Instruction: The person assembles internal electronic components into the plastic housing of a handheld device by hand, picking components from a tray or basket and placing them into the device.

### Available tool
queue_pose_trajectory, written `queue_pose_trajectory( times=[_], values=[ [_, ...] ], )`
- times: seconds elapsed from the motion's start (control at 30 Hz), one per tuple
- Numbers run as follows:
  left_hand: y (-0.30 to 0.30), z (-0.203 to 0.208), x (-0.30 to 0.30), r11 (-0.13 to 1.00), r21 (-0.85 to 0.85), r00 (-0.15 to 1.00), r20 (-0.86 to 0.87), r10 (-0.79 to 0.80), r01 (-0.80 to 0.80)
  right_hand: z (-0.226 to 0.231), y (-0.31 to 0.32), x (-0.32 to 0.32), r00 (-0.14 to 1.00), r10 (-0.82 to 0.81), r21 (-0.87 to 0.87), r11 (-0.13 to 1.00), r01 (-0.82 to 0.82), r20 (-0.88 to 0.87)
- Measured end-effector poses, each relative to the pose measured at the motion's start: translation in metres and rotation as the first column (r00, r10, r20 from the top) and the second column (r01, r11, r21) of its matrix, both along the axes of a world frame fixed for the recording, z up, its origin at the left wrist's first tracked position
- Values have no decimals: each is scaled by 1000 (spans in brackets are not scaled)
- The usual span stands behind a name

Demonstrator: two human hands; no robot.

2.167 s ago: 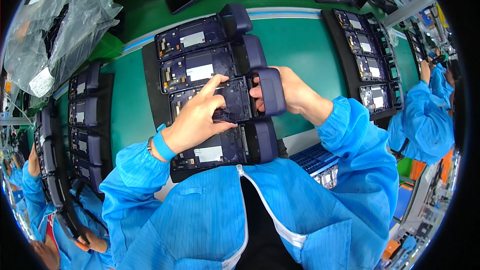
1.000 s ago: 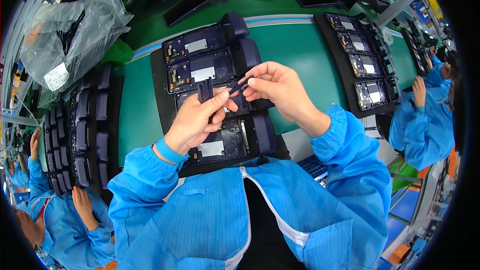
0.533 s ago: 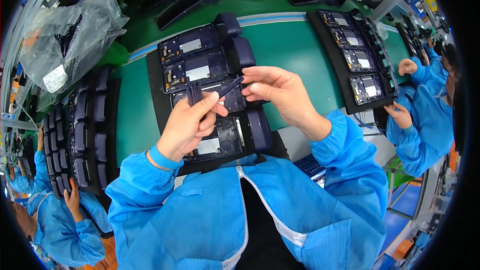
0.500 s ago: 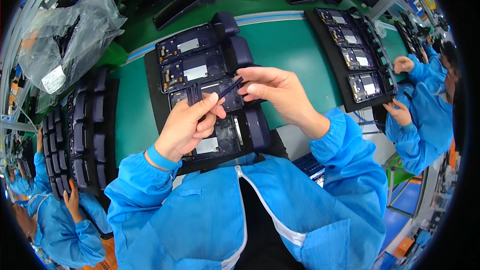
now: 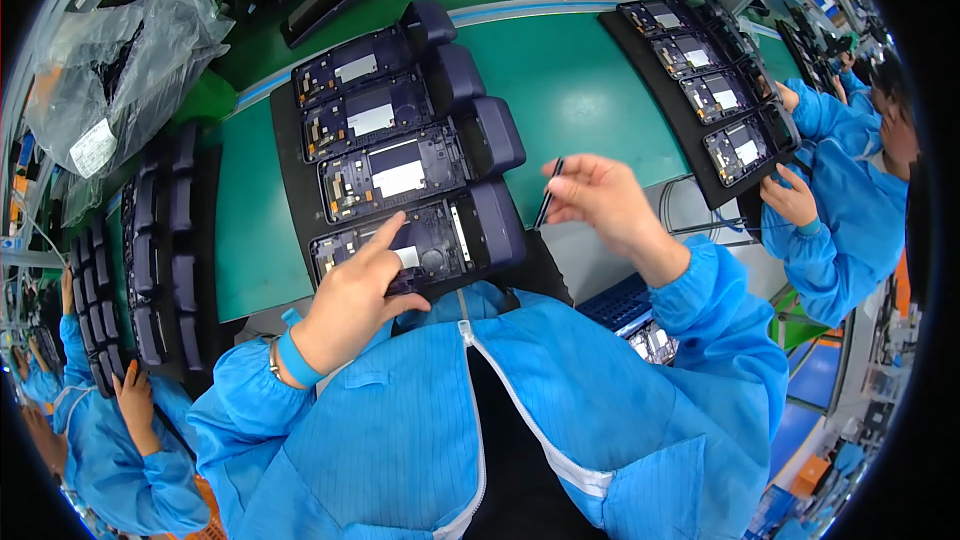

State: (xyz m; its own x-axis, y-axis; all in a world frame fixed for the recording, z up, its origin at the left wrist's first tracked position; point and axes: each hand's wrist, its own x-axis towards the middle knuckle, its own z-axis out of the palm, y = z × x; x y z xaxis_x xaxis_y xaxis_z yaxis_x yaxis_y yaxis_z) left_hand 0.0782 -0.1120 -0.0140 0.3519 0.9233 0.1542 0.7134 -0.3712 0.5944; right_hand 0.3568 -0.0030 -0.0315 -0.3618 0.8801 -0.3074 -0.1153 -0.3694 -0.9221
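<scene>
My left hand (image 5: pixel 352 292) hovers over or rests on the nearest open electronic device housing (image 5: pixel 440 243), its index finger stretched across the left half and its thumb held apart. Nothing shows in it; contact with the housing is unclear. To the right, my right hand (image 5: pixel 600 202) pinches a thin, straight black strip (image 5: pixel 547 195) between thumb and fingers, roughly upright, past the housing's bulky purple-black end. Further housings (image 5: pixel 395 172) lie in a column beyond, each with a white rectangle inside, on a black mat (image 5: pixel 290 165).
A conveyor-like green surface (image 5: pixel 555 70) runs across. Another mat of open housings (image 5: pixel 740 147) stands at right beside a co-worker (image 5: pixel 850 210). Rows of dark housings (image 5: pixel 150 270) stand left, near another person (image 5: pixel 110 450). A clear plastic bag (image 5: pixel 130 70) hangs at upper left.
My hands have moved apart. My left hand has dropped down-left with its index finger stretched out; my right hand has carried the black strip right and down, turning it more upright.
</scene>
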Motion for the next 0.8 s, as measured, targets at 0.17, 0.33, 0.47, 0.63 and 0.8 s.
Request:
queue_pose_trajectory(
  times=[0.17,0.33,0.47,0.63,0.8],
  values=[
    [5,-7,-1,996,-86,970,-243,-22,0,-15,-11,-19,978,177,-26,984,-175,109],
    [3,-7,-7,995,-57,976,-200,-86,76,-20,-14,-25,984,134,-280,946,-162,-115],
    [9,2,-12,989,-138,993,-94,-71,58,-12,-16,-27,973,162,-253,946,-200,-162],
    [14,4,-14,990,-106,994,60,-89,95,-11,-8,-14,990,43,-232,970,-75,-137],
    [10,-3,-17,993,-70,989,120,-84,93,-10,-19,-39,988,102,-327,935,-134,-113]
  ],
)
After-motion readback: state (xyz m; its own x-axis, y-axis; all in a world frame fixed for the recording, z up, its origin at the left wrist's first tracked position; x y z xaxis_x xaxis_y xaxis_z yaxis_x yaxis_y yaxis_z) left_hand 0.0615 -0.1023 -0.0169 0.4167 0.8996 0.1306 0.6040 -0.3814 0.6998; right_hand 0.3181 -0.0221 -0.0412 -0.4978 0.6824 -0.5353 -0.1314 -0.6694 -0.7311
